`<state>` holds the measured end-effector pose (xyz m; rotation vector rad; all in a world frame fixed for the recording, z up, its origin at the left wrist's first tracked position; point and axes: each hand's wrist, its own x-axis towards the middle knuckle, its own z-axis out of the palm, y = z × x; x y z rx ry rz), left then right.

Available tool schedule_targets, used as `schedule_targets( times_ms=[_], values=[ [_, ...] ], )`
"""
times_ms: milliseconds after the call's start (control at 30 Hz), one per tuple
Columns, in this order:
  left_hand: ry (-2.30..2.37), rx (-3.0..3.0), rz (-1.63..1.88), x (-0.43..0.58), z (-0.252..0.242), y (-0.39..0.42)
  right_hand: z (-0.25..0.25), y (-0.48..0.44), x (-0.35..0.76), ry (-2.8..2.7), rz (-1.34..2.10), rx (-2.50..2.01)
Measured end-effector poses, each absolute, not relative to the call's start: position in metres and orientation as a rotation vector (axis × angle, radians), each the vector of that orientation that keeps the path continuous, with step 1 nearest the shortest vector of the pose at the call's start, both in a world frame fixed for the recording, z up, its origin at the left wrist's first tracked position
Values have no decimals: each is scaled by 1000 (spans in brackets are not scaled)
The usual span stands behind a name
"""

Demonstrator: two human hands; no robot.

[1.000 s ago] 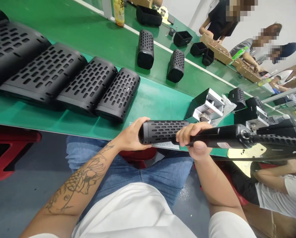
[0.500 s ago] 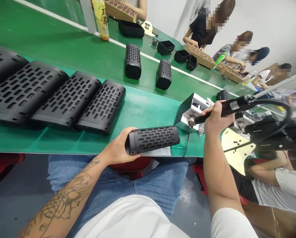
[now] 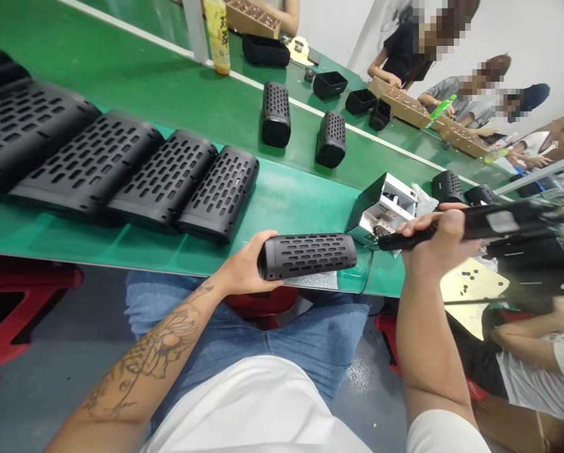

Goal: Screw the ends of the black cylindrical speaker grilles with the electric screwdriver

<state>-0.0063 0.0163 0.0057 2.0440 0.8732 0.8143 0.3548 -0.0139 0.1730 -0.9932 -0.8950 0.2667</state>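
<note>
My left hand (image 3: 250,267) is wrapped round the left end of a black speaker housing (image 3: 313,255) with rows of slots, held on its side over the table's front edge. In my right hand (image 3: 435,242) is a black electric screwdriver (image 3: 490,221), its tip pointing left. That tip is close to the metal mouth of a box-shaped screw feeder (image 3: 383,207); whether they touch I cannot tell. Several more slotted housings, the nearest one (image 3: 223,192) among them, lean in a row to the left on the green table.
Two slotted housings (image 3: 276,114) stand farther back. A yellow bottle (image 3: 217,38) is beside a post. Across the table, people work at cardboard trays (image 3: 405,113). A yellow sheet (image 3: 473,289) lies at right, near a neighbour's arm. Red stools (image 3: 31,302) are below the table.
The whole view has shifted, moving most things rightward. My right hand has drawn the screwdriver slightly right, away from the feeder's mouth. My left hand keeps its hold on the housing.
</note>
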Motion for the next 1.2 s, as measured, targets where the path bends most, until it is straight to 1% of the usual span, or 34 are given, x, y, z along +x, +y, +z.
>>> schedule_targets(
  times_ms=[100,233,367,500,700,1033,1200],
  values=[
    [884,2012,778,-5,9,15,188,-49,306,-1089,524,-787],
    [899,1982,774,-3,8,13,187,-65,241,-1294,763,-644],
    [886,1973,793,-1,8,12,174,-51,202,-1336,795,-646],
    [891,1949,794,0,10,11,165,-43,188,-1328,766,-677],
    [887,1944,820,2,7,11,160,-43,182,-1354,789,-708],
    [871,1975,833,4,6,13,149,-35,188,-1471,1002,-613],
    [885,1972,829,5,7,13,138,-32,194,-1471,1058,-688]
  ],
)
